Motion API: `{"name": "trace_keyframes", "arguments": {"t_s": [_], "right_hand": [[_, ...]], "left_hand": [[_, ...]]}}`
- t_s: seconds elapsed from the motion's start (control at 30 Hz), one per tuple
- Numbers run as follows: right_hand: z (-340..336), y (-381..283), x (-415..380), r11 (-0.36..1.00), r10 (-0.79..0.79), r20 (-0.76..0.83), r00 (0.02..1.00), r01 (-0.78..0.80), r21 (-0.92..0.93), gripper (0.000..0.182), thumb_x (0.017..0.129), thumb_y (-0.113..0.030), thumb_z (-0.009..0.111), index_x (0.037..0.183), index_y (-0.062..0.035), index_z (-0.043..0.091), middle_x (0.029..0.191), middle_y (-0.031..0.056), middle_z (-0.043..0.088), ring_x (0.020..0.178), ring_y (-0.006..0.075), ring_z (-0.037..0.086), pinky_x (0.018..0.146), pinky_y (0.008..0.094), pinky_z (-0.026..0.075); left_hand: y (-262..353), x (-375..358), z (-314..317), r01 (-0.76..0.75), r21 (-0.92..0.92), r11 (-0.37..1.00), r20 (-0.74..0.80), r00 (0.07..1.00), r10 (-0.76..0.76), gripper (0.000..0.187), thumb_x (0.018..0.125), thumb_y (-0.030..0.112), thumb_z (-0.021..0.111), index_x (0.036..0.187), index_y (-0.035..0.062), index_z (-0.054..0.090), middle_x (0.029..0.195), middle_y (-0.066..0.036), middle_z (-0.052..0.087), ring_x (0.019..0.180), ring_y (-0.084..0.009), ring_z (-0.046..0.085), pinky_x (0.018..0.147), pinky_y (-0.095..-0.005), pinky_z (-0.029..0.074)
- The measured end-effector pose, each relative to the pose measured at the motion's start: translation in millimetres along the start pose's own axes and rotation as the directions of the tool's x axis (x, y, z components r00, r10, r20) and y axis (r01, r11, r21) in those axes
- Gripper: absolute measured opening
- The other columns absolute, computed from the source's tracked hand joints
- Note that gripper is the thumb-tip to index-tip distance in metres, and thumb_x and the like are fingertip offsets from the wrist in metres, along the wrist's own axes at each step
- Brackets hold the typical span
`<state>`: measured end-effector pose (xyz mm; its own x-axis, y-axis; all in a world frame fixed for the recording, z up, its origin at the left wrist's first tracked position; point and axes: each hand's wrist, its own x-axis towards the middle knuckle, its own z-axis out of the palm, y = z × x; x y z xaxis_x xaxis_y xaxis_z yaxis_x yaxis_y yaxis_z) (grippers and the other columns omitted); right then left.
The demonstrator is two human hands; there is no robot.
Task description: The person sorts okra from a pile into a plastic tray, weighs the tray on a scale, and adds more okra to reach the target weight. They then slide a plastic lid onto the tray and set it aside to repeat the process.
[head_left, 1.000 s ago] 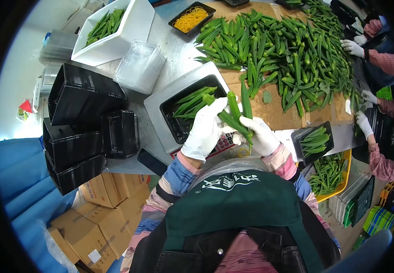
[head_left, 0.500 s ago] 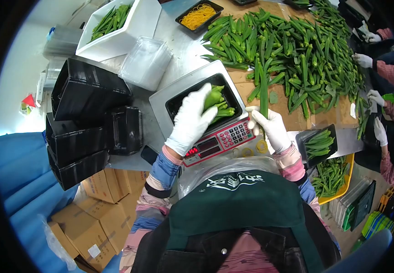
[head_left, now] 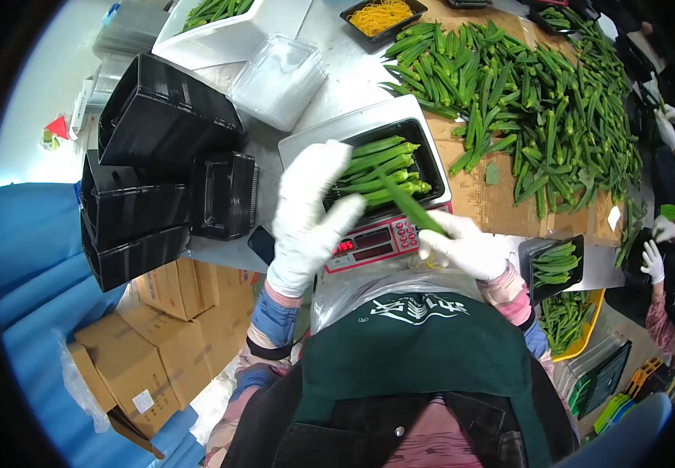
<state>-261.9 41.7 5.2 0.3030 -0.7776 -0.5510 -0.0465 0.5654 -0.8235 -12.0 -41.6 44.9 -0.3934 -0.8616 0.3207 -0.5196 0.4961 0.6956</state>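
Observation:
My right hand, in a white glove, pinches one long okra pod; the pod slants up and left over the front of a black tray. Inside this tray okra pods lie side by side. It rests on a weighing scale with a red-edged keypad and a lit red display, only part of which I can read. At the tray's left edge is my left hand, also gloved, its thumb and fingers apart and nothing held in them.
A big heap of okra covers cardboard at the right. Stacked black trays and clear lids stand left. Rubber bands fill a small tray at the back. Another okra tray sits right. Co-workers' gloved hands show far right.
My left hand has drawn back left from the okra in the tray, uncovering it. My right hand has brought its okra pod down over the tray's front. The whole view has shifted slightly.

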Motion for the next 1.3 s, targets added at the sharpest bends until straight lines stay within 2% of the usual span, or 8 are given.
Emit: {"name": "trace_keyframes", "arguments": {"t_s": [0.17,0.33,0.63,0.77,0.9,1.07,1.13,1.3], "right_hand": [[4,4,-4,0.998,0.027,0.154,0.988,-0.037,0.06,0.035,0.1,-0.023,0.061,0.129,-0.0032,0.06,0.084,0.0014,0.069,0.066,0.0041,0.056,0.059,0.0198,0.046],[-27,21,-26,1.0,-0.006,-0.022,1.0,0.006,-0.027,0.044,0.099,-0.019,0.062,0.138,-0.0029,0.055,0.09,0.0041,0.071,0.068,0.0066,0.06,0.063,0.0213,0.05],[-30,26,-25,0.886,-0.268,-0.153,0.951,0.306,0.347,0.036,0.104,-0.018,0.051,0.135,-0.0007,0.057,0.104,0.0149,0.073,0.074,0.0117,0.066,0.067,0.0224,0.048],[-28,20,-28,0.947,-0.208,-0.284,0.936,0.265,0.182,0.028,0.103,-0.014,0.052,0.123,0.0034,0.062,0.1,0.014,0.072,0.075,0.0133,0.066,0.07,0.0252,0.051],[-16,27,-24,0.948,-0.221,-0.37,0.902,0.288,0.138,0.022,0.101,-0.008,0.056,0.118,0.0034,0.063,0.095,0.0128,0.072,0.078,0.0151,0.067,0.071,0.0271,0.054],[13,18,-36,0.942,-0.33,-0.231,0.915,0.336,-0.014,0.018,0.101,-0.014,0.056,0.112,-0.0026,0.065,0.091,0.0072,0.073,0.076,0.0123,0.069,0.074,0.0262,0.055],[26,28,-30,0.886,-0.461,-0.266,0.846,0.455,-0.09,0.019,0.1,-0.018,0.056,0.104,-0.0026,0.065,0.082,0.0072,0.071,0.071,0.0166,0.07,0.07,0.0295,0.056],[20,36,-46,0.787,-0.596,-0.376,0.71,0.422,-0.449,0.015,0.096,-0.018,0.061,0.101,-0.0061,0.068,0.081,0.0104,0.071,0.073,0.0224,0.071,0.07,0.0331,0.055]], "left_hand": [[-7,-18,16,-0.28,0.241,0.929,0.278,0.937,0.21,0.039,0.074,0.021,0.082,0.112,0.0197,0.073,0.096,-0.001,0.063,0.104,-0.0226,0.061,0.113,-0.0529,0.034],[-11,-33,13,-0.107,0.099,0.989,0.258,0.963,0.079,0.025,0.079,0.014,0.078,0.104,0.0144,0.075,0.089,-0.002,0.064,0.093,-0.0224,0.062,0.109,-0.0479,0.04],[-11,-44,17,0.212,-0.079,0.974,0.192,0.962,-0.194,0.016,0.084,0.012,0.075,0.099,0.0067,0.073,0.087,-0.008,0.065,0.084,-0.0249,0.063,0.078,-0.0343,0.051],[-8,-54,19,0.404,-0.154,0.902,0.222,0.903,-0.367,0.015,0.085,0.012,0.074,0.099,0.0053,0.073,0.09,-0.01,0.066,0.085,-0.024,0.065,0.077,-0.0329,0.051],[1,-53,19,0.224,-0.04,0.974,0.219,0.953,-0.21,0.025,0.084,0.013,0.076,0.108,0.0063,0.072,0.096,-0.01,0.068,0.09,-0.026,0.065,0.081,-0.0353,0.052],[53,-45,38,-0.058,0.051,0.997,0.36,0.932,0.036,0.055,0.079,0.021,0.08,0.13,0.0102,0.063,0.103,-0.01,0.069,0.095,-0.0281,0.065,0.087,-0.038,0.052],[58,-50,57,0.13,-0.076,0.989,0.413,0.906,-0.088,0.044,0.084,0.02,0.076,0.126,0.0108,0.064,0.104,-0.012,0.069,0.096,-0.0272,0.068,0.085,-0.0369,0.053],[68,-44,65,0.042,-0.084,0.996,0.455,0.891,0.001,0.029,0.093,0.01,0.066,0.121,0.0028,0.064,0.1,-0.013,0.071,0.09,-0.0184,0.069,0.08,-0.0308,0.053]]}}
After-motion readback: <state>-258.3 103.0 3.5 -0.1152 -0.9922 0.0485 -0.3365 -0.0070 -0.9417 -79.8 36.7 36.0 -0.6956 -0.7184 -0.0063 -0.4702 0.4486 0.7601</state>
